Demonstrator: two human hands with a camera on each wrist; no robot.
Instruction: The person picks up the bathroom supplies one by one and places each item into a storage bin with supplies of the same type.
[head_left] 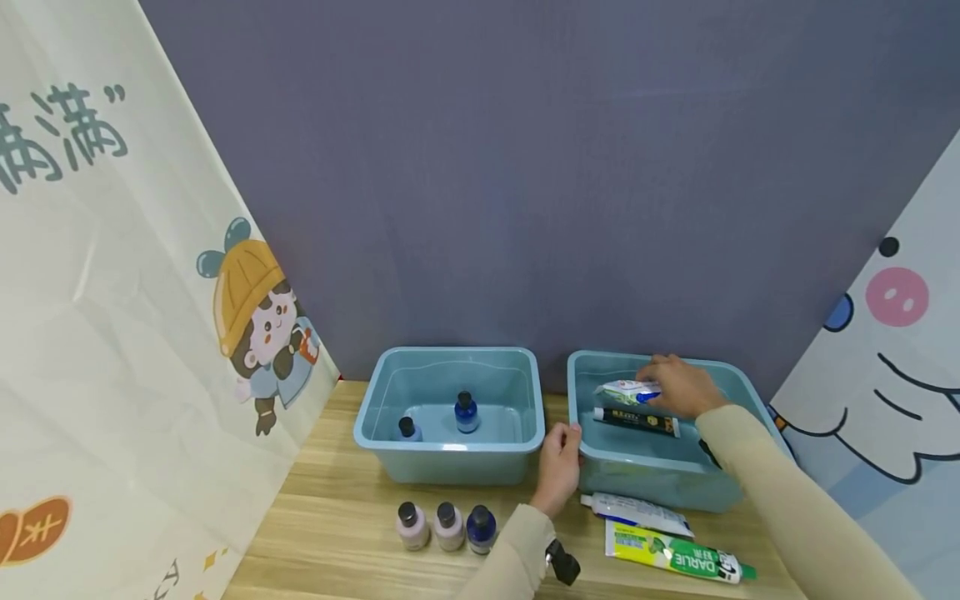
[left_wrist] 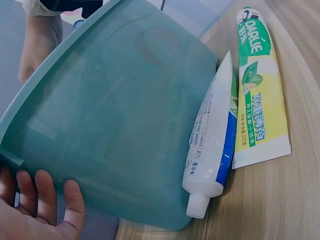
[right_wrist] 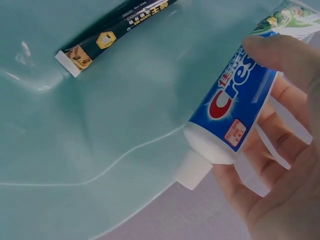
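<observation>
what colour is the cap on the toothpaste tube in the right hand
White screw cap on the blue-and-white plastic toothpaste tube; right wrist view shows it best.

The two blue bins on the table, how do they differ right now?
The left bin holds two small dark-capped bottles; the right bin holds a dark toothpaste tube. No hand is on the left bin, while the left hand grips the right bin's near corner and the right hand holds a blue and white toothpaste tube inside it. Both are the same open light blue tub.
</observation>
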